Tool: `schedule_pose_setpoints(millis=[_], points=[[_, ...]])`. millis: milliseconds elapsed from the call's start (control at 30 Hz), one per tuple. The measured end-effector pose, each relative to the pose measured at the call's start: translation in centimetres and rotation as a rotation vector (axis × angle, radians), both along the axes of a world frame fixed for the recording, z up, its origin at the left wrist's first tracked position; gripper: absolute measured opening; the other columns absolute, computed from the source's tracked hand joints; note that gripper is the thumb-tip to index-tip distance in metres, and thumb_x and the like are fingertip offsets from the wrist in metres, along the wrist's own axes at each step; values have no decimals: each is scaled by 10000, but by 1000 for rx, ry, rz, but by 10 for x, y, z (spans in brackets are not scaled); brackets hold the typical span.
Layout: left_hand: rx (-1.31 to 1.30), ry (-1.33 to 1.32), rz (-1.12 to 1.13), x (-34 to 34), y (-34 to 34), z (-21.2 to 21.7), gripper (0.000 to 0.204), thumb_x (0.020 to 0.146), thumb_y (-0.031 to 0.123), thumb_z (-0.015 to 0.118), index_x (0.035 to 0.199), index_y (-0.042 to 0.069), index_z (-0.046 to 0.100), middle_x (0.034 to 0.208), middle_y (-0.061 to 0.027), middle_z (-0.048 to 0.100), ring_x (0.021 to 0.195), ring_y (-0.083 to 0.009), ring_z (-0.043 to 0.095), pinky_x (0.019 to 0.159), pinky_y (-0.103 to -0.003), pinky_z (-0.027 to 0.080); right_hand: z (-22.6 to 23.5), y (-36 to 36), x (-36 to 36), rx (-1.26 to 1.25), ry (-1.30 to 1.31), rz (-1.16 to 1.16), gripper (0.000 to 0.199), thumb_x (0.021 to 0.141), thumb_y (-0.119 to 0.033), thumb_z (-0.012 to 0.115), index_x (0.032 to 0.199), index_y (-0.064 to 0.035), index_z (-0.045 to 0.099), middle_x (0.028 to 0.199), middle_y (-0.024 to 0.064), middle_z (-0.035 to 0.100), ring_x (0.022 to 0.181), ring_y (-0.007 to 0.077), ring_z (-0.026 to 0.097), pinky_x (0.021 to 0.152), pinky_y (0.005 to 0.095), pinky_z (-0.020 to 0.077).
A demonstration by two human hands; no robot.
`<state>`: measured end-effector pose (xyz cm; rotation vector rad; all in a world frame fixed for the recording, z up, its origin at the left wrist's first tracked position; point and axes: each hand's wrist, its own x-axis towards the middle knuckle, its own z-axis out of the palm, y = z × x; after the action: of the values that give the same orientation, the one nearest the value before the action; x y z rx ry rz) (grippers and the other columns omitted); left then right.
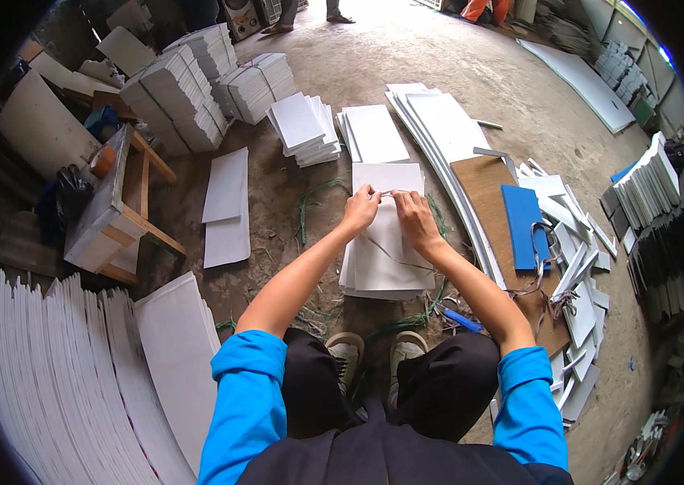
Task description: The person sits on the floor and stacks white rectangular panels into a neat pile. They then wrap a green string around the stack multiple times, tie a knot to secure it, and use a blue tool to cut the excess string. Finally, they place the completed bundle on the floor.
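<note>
A low stack of white boards [386, 279] lies on the floor in front of my feet. Over its far half, my left hand [361, 210] and my right hand [415, 218] are close together, fingers pinched on a thin pale cord [386, 193]. A loose length of it trails across the top board toward the right forearm. Green twine [303, 212] lies on the floor to the left of the stack, with more along its right side and near edge. A blue-handled tool [462, 319], its far end unclear, rests near my right knee.
Left of me stand tall rows of white sheets [43, 356] and a wooden bench [107, 214]. Tied bundles [176, 101] are behind. At right lie long white panels [447, 129], a brown board [475, 182], a blue panel [524, 226] and scattered white offcuts [576, 315].
</note>
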<state>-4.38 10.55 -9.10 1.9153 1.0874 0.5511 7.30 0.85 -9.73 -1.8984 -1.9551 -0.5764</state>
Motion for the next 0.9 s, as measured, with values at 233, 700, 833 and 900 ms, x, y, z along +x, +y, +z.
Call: schedule_pose_setpoints(millis=[233, 700, 833, 900], points=[[5, -47, 35, -10, 0, 15, 262, 823, 292, 486, 853, 39, 548, 770, -179, 604, 775, -324, 583, 685, -399, 431, 26, -10, 13, -5, 223, 130, 289, 721, 38, 482, 997, -31, 432, 841, 116, 502, 748, 265, 574, 584, 346, 495], [626, 406, -460, -70, -93, 19, 1177, 473, 703, 614, 1290, -50, 226, 947, -138, 390, 906, -265, 396, 765, -361, 333, 19, 56, 72, -108, 85, 299, 184, 793, -223, 563, 807, -40, 551, 1246, 148, 368, 1103, 307, 420, 931, 436, 335], [640, 389, -508, -72, -90, 20, 1154, 488, 656, 640, 1292, -56, 219, 963, -143, 392, 933, -267, 388, 792, -367, 327, -1, 64, 82, -194, 193, 302, 187, 819, -229, 527, 872, -50, 542, 1237, 137, 420, 1096, 314, 434, 923, 468, 320], [677, 376, -532, -75, -84, 19, 1136, 495, 631, 653, 1291, -55, 222, 963, -143, 395, 929, -268, 394, 794, -360, 333, -3, 63, 86, -165, 229, 317, 168, 817, -203, 530, 881, -48, 541, 1119, 133, 515, 1025, 311, 486, 854, 440, 387]])
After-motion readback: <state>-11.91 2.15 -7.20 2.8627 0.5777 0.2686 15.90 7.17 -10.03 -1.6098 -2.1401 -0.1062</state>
